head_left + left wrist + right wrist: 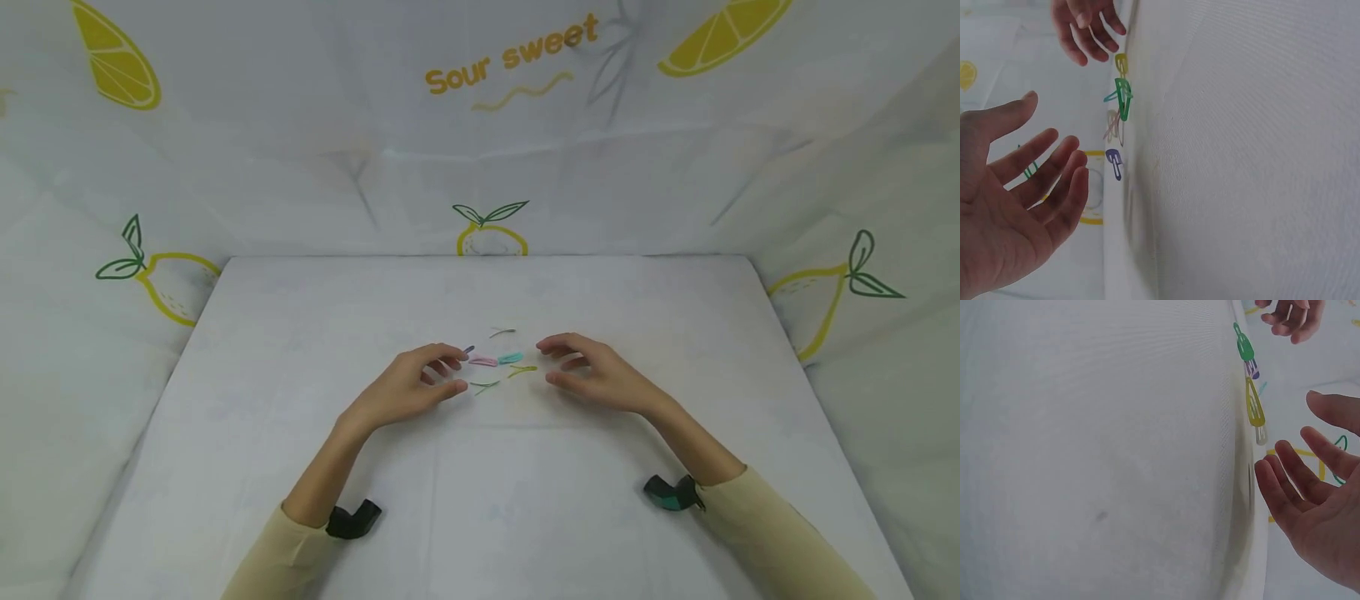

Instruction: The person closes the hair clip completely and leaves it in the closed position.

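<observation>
Several small snap hair clips lie in a loose cluster on the white table, between the two hands. In the head view they are a pink clip [483, 362], a teal clip [511, 358], a yellow clip [522, 370], a green clip [484, 385] and a thin dark-toned clip [503, 332] farther back. A purple clip [1114, 164] lies nearest the left fingertips. My left hand [411, 383] hovers left of the cluster, fingers loosely bent and holding nothing. On the other side, my right hand [597, 377] is likewise unoccupied, its fingertips close to the yellow clip.
A white cloth covers the table [495, 500], and lemon-printed white cloth [300, 192] hangs behind and at both sides. Black devices are strapped at the left wrist [354, 520] and the right wrist [671, 493].
</observation>
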Available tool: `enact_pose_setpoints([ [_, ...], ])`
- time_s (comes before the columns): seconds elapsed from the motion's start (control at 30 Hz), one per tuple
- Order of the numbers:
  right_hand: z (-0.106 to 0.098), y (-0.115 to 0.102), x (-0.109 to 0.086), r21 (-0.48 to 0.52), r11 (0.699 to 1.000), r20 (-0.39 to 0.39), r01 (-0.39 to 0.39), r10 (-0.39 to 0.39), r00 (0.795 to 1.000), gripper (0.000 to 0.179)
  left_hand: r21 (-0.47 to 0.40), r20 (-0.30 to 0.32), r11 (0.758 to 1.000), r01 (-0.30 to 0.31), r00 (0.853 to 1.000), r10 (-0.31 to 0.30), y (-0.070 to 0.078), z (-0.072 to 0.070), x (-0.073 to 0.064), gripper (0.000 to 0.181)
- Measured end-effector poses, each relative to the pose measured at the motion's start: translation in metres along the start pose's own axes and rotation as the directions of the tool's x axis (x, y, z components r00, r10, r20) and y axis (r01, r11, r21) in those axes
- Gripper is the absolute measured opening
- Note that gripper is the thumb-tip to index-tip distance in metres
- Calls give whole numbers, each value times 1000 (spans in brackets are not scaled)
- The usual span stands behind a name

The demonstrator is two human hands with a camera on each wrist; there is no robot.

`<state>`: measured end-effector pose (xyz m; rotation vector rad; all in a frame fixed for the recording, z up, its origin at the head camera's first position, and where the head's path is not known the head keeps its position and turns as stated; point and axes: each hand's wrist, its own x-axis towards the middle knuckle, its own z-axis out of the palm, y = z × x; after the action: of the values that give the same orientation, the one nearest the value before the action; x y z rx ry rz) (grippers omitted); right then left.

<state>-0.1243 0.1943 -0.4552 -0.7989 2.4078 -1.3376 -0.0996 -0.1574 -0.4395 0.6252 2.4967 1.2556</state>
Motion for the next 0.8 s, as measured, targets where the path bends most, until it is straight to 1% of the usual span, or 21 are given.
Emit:
enact_pose_setpoints([
  [0.17, 1, 2, 3, 16, 999, 27, -29, 29, 999, 45, -55, -36, 998, 15, 999, -17, 0, 3, 5, 39],
  [0.27, 1, 1, 5, 43, 998, 40, -51, 49, 998, 45, -80, -37, 997, 17, 999, -20, 0, 4, 7, 38],
  [0.4, 1, 2, 7, 68, 995, 50, -69, 65, 997, 44, -125, -23, 992, 24, 999, -27, -1, 5, 10, 37],
  [0.57, 1, 4, 10, 71, 993, 71, -91, 86, 994, 45, -177, -7, 984, 25, 1000, -27, -2, 7, 14, 34],
  [0.7, 0, 5, 14, 70, 991, 85, -112, 105, 991, 46, -208, 14, 978, 20, 1000, -17, -3, 10, 17, 35],
  [0.8, -1, 7, 16, 78, 989, 90, -126, 119, 989, 46, -248, 31, 969, 20, 999, -12, -3, 13, 21, 36],
])
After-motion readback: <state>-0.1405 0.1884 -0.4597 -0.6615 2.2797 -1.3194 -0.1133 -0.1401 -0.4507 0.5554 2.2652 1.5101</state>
